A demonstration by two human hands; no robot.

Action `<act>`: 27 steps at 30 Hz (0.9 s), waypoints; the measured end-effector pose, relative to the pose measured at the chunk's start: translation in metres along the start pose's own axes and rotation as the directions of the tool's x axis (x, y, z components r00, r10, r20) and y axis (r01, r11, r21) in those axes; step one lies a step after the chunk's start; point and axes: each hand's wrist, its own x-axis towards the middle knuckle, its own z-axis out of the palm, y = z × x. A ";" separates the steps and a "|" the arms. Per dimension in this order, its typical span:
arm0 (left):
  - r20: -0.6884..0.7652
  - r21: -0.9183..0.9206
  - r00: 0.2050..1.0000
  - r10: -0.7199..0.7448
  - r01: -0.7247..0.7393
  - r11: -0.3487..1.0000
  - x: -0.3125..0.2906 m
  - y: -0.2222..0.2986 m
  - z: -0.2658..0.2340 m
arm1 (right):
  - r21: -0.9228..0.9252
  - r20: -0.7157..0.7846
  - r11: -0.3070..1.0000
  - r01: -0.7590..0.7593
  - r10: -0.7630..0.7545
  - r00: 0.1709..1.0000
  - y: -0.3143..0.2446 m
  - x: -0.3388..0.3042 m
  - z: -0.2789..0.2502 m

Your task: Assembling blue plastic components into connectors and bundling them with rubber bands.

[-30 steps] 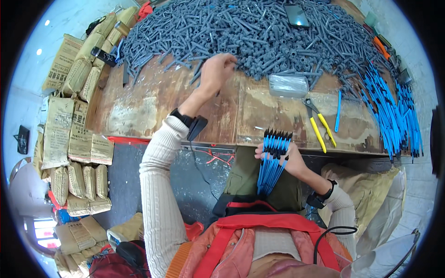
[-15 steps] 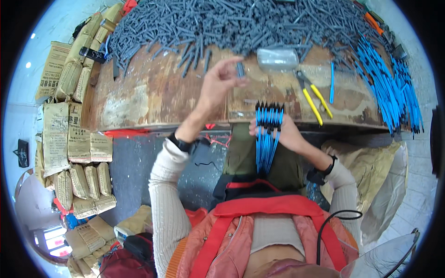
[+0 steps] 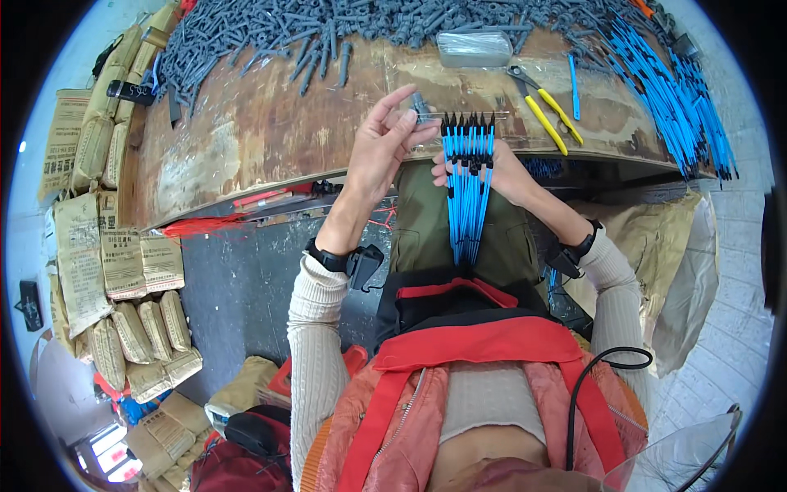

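Thin blue rods with black pointed tips [image 3: 466, 205] fan out in a bundle over my lap, black collars lined up below the tips. Behind them, my right hand [image 3: 508, 174] is closed around the bundle near its upper end. Just left of the tips is my left hand [image 3: 384, 152], thumb and fingers pinching a small grey, roll-like piece [image 3: 420, 105]. A thin clear strip, which looks like tape, stretches from that piece across the rod tips. The fingertips of my right hand are partly hidden by the rods.
Grey plastic pieces [image 3: 270, 41] are heaped along the far side of the wooden table [image 3: 270, 131]. A clear box [image 3: 475, 51], yellow-handled pliers [image 3: 548, 111] and a single blue rod [image 3: 575, 86] lie nearer. More blue rods [image 3: 664, 98] are piled right. Paper sacks [image 3: 86, 254] stand left.
My left hand has come down and closer to the rod tips with the grey piece. The clear strip now reaches across the tips. The table sits higher in the view.
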 end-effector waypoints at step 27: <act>-0.055 0.020 0.997 0.055 -0.054 0.998 -0.007 -0.002 0.017 | 0.026 -0.016 0.999 0.026 -0.025 1.000 0.004 0.011 0.001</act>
